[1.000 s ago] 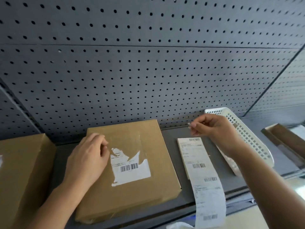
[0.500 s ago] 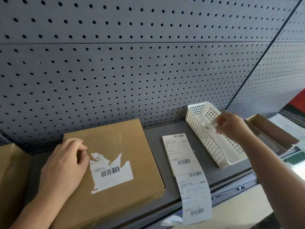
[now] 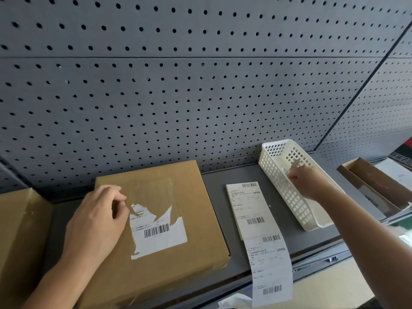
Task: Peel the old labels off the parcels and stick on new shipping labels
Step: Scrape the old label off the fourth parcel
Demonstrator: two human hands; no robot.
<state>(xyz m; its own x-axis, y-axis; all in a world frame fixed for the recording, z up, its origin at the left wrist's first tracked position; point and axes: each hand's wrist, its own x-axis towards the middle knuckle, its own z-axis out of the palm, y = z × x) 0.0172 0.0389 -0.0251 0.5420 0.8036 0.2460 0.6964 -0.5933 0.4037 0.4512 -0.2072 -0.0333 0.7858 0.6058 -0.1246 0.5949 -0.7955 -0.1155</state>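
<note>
Left hand (image 3: 98, 221): palm down near the front left corner of the shelf, fingers curled, thumb and forefinger tips pressed together. Right hand (image 3: 306, 181): forearm stretched toward the shelf's rear right, fingers bunched and pointing down; its grip is blurred.

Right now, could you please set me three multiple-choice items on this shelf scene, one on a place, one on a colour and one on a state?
1. Where is the right hand?
A. reaching into the white basket
B. flat on the parcel
C. on the strip of new labels

2. What colour is the parcel under the left hand?
A. white
B. brown
C. blue

3. What state is the old label in?
A. untouched
B. gone entirely
C. partly torn away

Answers: 1 A, the hand sits between the basket walls. 2 B, it is plain brown cardboard. 3 C, the upper part is ragged while the barcode part remains stuck.
</note>
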